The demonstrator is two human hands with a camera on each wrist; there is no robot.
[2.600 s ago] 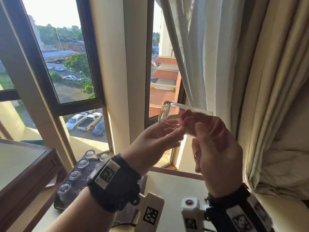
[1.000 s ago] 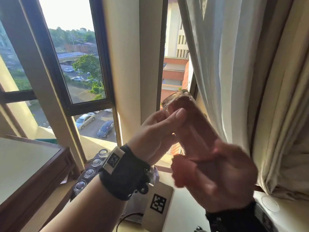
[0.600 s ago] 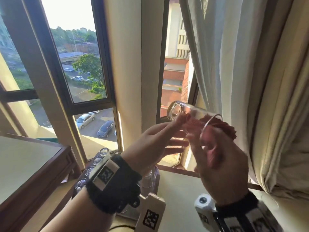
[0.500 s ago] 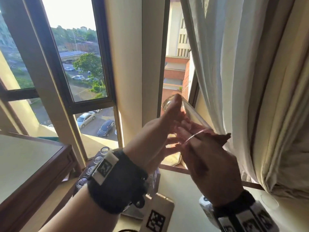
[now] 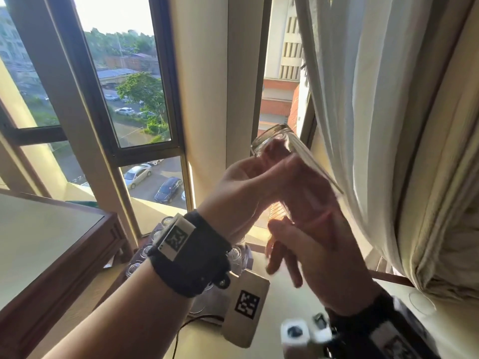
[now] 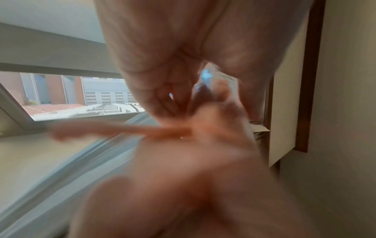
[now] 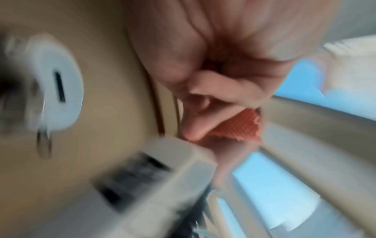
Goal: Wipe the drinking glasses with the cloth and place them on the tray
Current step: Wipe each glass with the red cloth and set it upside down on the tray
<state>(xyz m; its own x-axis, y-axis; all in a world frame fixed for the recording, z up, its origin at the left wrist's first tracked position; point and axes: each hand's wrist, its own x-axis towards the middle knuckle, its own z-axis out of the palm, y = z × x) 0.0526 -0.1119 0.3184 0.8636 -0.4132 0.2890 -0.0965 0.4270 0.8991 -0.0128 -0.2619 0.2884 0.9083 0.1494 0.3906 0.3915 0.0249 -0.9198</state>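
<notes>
I hold a clear drinking glass [image 5: 293, 151] up in front of the window, tilted with its base up and to the left. My left hand [image 5: 248, 182] grips it round the side. A pink-red cloth [image 5: 308, 195] is stuffed inside the glass. My right hand [image 5: 311, 250] sits at the glass's lower mouth, blurred with motion. In the right wrist view its fingers pinch the cloth [image 7: 240, 127]. The dark tray [image 5: 204, 304] lies on the sill below my left wrist with several upturned glasses [image 5: 145, 251] on it.
A wooden table with a pale top [image 5: 39, 242] stands at the left beside the tray. A bunched curtain [image 5: 375, 125] hangs close to the right of the glass. The window frame [image 5: 207, 99] is straight ahead, and a pale sill [image 5: 285, 294] runs beneath my hands.
The glass has tipped back from nearly level to steeply tilted, base up. My right hand has dropped below it with the cloth, twisting inside. The left hand keeps its grip.
</notes>
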